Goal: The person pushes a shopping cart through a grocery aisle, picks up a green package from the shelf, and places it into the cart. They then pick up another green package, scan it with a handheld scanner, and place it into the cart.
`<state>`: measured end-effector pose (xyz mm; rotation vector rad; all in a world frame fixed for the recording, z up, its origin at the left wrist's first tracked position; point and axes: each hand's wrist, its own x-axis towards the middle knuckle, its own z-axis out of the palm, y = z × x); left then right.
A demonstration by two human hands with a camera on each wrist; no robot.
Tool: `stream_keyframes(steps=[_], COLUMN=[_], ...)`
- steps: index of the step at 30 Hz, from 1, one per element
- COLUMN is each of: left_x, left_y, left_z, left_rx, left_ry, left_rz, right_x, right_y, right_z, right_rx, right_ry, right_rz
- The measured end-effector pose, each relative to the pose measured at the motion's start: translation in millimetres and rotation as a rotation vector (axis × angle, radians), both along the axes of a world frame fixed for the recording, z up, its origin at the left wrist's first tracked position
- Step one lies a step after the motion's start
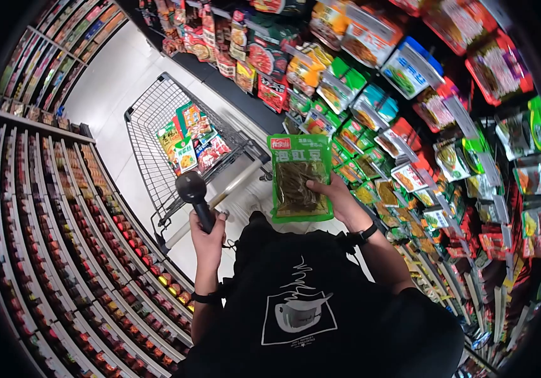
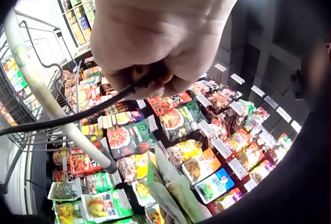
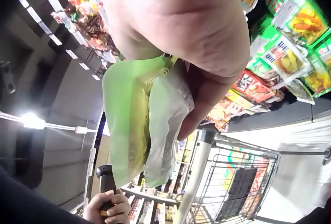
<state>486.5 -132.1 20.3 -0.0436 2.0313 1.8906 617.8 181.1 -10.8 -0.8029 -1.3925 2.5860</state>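
My left hand (image 1: pixel 207 233) grips a black microphone (image 1: pixel 192 189) by its handle, with the round head upward. A black cable (image 2: pixel 77 118) trails from the handle in the left wrist view. On the other side, my right hand (image 1: pixel 341 200) pinches a green-edged packet of pickled long beans (image 1: pixel 296 154) at its right side, thumb over the front. The packet's printed face is turned toward my head. From the right wrist its pale back and green edge show. Beyond both hands stands a wire shopping cart (image 1: pixel 141 107), with several colorful food packets (image 1: pixel 190 140) inside.
Hanging food packets (image 1: pixel 403 69) fill the rack close on my right. Long shelves of small jars (image 1: pixel 50 233) line the left side. The cart's pale handle bar (image 1: pixel 236 183) crosses just ahead of me. Pale tiled floor (image 1: pixel 103 79) runs along the aisle.
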Motion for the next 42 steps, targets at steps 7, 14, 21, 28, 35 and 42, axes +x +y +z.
stream_keyframes(steps=[7,14,21,28,35,42], left_x=[-61,-93,-94,-97,-95,-90], left_y=[-61,-147,-185,-175,-169,-169], left_z=[-19,-76,-117,-126,-119,-124], left_rx=[-0.057,-0.022,-0.026,-0.124,-0.283,-0.245], left_ry=[0.065,-0.058,-0.055,0.027,0.007,-0.062], left_rz=[0.230,0.124,0.158,0.232,0.258,0.293], right_x=[-101,-237,-362,-448,-506,-538], right_y=[-37,-69,-117,-134,-141,-142], right_z=[21,-12,-78,-174,-328,-365], right_rx=[-0.172,0.082,-0.140,0.062,0.516,0.732], right_ry=[-0.013,-0.017,-0.052,-0.197,-0.485,-0.559], right_rz=[0.080,0.199,0.251,0.376,0.433,0.634])
